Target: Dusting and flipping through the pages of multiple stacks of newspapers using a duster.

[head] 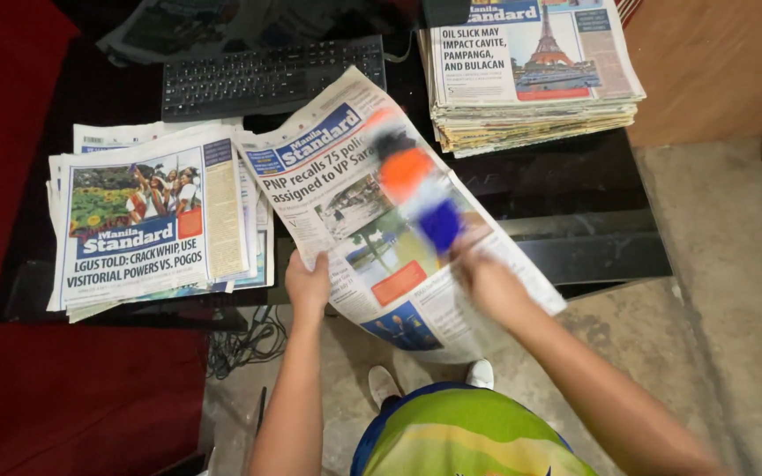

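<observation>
Fingers of left hand (308,282) pinch newspaper (372,211) edge.

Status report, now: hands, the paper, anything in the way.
Left hand pins newspaper edge. Right hand swings blurred orange-blue tool over it. Newspaper stacks either side, keyboard behind.

Bright even light, motion-blurred right hand (487,278), dark desk (575,176)

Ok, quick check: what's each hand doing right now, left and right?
Left hand: closed on the lower left edge of the newspaper.
Right hand: gripping a blurred orange, white and blue object above that newspaper.
</observation>
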